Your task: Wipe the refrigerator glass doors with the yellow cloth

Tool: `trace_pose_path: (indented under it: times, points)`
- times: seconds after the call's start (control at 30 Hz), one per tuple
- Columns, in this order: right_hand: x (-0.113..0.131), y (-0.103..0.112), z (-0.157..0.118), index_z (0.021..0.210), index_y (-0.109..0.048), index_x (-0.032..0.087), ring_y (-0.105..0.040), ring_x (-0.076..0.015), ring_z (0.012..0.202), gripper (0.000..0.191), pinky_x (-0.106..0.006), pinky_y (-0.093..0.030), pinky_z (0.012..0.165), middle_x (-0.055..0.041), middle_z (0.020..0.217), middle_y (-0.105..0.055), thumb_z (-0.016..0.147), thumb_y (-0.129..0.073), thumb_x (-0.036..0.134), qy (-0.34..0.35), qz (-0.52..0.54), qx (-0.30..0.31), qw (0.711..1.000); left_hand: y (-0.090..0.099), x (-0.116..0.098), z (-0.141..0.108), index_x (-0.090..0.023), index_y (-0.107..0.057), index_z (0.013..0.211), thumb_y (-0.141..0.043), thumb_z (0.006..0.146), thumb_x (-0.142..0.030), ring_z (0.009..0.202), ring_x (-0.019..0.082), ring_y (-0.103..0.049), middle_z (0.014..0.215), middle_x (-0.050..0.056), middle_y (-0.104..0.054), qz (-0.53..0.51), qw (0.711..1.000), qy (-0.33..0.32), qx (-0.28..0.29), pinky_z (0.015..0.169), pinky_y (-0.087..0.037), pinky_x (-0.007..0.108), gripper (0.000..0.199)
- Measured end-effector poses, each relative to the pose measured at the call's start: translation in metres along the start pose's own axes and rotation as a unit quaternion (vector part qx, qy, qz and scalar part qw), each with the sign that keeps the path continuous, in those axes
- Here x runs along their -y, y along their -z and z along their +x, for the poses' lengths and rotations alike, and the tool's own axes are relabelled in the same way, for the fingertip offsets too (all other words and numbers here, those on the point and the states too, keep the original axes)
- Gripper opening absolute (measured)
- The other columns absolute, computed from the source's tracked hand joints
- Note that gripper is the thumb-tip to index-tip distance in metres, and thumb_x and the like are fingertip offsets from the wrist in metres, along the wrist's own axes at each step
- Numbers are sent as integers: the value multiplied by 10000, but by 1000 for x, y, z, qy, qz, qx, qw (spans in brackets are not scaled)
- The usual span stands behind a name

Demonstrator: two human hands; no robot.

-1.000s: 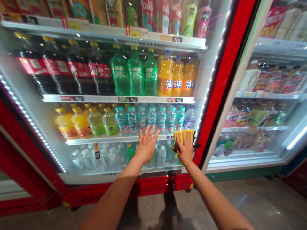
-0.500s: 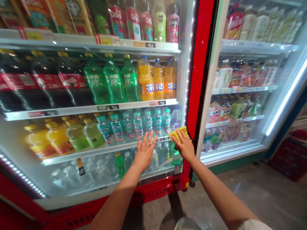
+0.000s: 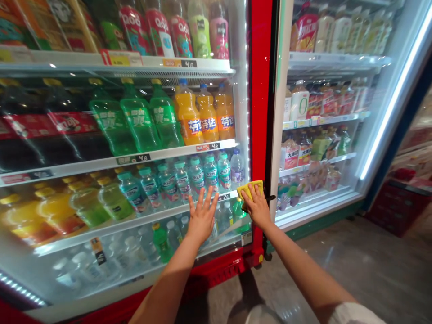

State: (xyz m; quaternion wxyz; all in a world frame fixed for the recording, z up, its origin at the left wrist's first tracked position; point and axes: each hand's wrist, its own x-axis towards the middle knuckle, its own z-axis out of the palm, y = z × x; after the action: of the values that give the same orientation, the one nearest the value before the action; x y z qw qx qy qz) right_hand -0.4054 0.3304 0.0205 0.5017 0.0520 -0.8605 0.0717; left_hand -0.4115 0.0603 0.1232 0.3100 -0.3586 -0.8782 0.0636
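The left frame edge is cutting off the cola bottles [image 3: 72, 121], and their lettering is blurring. The right hand [image 3: 257, 206] is hiding part of the yellow cloth [image 3: 243, 189], while the left forearm [image 3: 170, 281] is covering some of the fridge's red lower frame [image 3: 219, 274].

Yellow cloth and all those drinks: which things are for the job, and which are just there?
For the job:
- yellow cloth
- right hand, on the cloth
- left hand, fingers spread
- fridge door

Just there:
- cola
- green bottles
- orange bottles
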Motion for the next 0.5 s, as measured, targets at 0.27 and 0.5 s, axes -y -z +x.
trace_pose_path:
  times: [0.27, 0.5]
  points:
    - [-13, 19, 53, 1590, -362, 372, -169, -315, 1594, 714, -602, -316, 1227, -19, 1716, -246, 938, -519, 125, -30, 38, -23, 999, 3, -3, 10, -279, -290, 1623, -585, 887, -155, 1599, 338, -67, 1719, 76, -128, 6, 1000, -8, 2, 1228, -14, 728, 803]
    - [-8, -7, 14, 1597, -337, 382, -151, -303, 1600, 737, -607, -348, 1209, -18, 1722, -227, 936, -473, 85, -50, 63, -57, 995, 6, 2, 11, -329, -259, 1625, -592, 860, -117, 1597, 317, -120, 1716, 16, -121, 19, 999, -3, 42, 1238, -136, 710, 862]
